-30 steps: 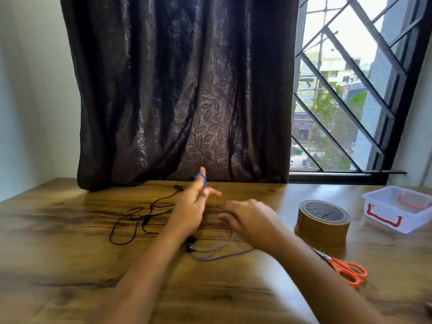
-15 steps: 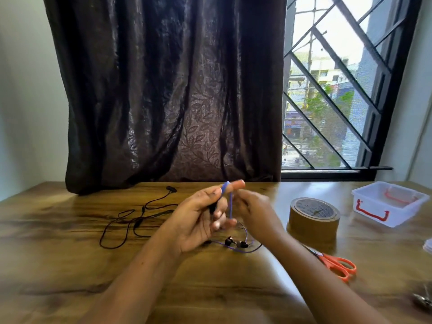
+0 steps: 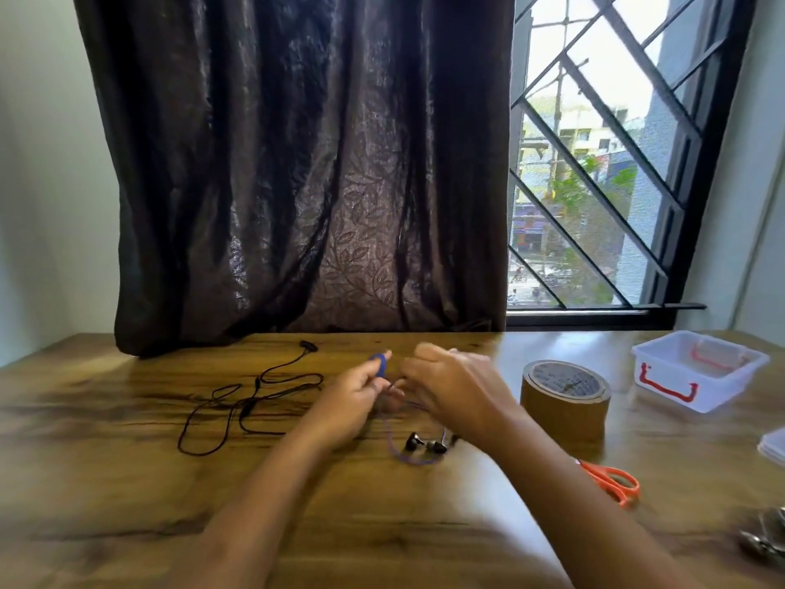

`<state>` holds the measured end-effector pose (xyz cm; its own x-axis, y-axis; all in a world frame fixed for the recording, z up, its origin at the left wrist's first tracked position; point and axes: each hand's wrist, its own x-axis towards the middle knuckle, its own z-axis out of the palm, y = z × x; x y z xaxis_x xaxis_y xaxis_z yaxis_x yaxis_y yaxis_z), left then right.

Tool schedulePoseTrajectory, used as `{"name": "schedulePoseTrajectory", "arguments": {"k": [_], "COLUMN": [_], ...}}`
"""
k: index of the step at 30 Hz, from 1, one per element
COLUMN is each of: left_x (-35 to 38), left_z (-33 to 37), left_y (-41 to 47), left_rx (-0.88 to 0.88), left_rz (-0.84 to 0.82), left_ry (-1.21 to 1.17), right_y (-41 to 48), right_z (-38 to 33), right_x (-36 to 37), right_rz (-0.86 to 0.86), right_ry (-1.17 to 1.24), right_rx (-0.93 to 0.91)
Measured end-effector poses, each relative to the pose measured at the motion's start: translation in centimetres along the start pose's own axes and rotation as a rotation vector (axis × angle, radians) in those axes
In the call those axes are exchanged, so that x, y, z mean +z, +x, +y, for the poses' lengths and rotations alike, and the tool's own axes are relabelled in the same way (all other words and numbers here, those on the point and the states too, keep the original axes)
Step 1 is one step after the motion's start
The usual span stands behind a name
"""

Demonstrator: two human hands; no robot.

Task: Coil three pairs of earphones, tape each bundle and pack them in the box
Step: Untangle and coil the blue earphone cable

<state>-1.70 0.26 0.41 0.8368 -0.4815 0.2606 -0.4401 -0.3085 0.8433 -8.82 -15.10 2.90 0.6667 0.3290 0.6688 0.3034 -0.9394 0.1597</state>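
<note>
- The blue earphones (image 3: 414,441) are in the middle of the desk (image 3: 127,503). A blue loop sits over a finger of your left hand. The two buds lie on the wood just under your right hand.
- Your left hand (image 3: 352,401) is closed round the blue cord. Your right hand (image 3: 454,388) is curled right beside it. It is too blurry to tell if it pinches the cord.
- A second ago a long bit of cord lay loose on the desk. Now only a short tail with the buds is left. I think the first coil is nearly done.
- The black earphones (image 3: 255,401) lie loose to the left, not coiled yet.
- The tape (image 3: 565,388) and the scissors (image 3: 611,482) wait on the right. No bundle is taped yet.
- The box (image 3: 730,386) sits far right with no lid on. I see no earphones in it.
</note>
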Motion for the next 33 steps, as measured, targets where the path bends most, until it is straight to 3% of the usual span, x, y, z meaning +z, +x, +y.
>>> {"name": "schedulePoseTrajectory", "arguments": {"k": [2, 4, 7, 9, 15, 19, 22, 26, 30, 33], "left_x": [0.2, 0.0, 0.0, -0.1, -0.5, -0.7, -2.0, -2.5, -2.2, -0.9], "left_z": [0.7, 1.6, 3.4, 4.6, 5.4, 4.8, 3.5, 2.0, 1.1, 1.9], "left_y": [-0.4, -1.0, -2.5, -3.1, -3.1, -2.1, -1.2, -0.9, -0.6, -1.4], "left_rx": [0.038, 0.033, -0.054, -0.077, -0.042, 0.002, 0.053, 0.085, 0.033, -0.022], "left_rz": [-0.086, -0.156, -0.354, -0.446, -0.274, 0.008, 0.237, 0.333, 0.167, -0.129], "left_ry": [0.055, -0.047, -0.462, -0.750, -1.025, -1.091, -0.973, -0.442, -0.060, -0.140], "right_y": [-0.3, -0.7, -0.9, -1.0, -0.7, -0.4, -0.2, -0.1, 0.1, -0.1], "right_z": [1.2, 1.9, 1.8, 1.7, -0.3, -2.9, -4.6, -4.3, -1.9, 0.2], "right_x": [-0.8, -1.1, -0.9, -0.2, 2.7, 3.3, 3.0, 1.5, 0.1, -0.7], "right_rz": [0.127, 0.178, 0.180, 0.091, -0.193, -0.354, -0.455, -0.406, -0.240, -0.061], "right_ry": [-0.097, -0.139, -0.070, 0.054, 0.278, 0.406, 0.489, 0.320, 0.158, 0.214], "right_rx": [0.008, 0.089, 0.269, 0.381, 0.474, 0.391, 0.316, 0.209, 0.138, 0.156]}}
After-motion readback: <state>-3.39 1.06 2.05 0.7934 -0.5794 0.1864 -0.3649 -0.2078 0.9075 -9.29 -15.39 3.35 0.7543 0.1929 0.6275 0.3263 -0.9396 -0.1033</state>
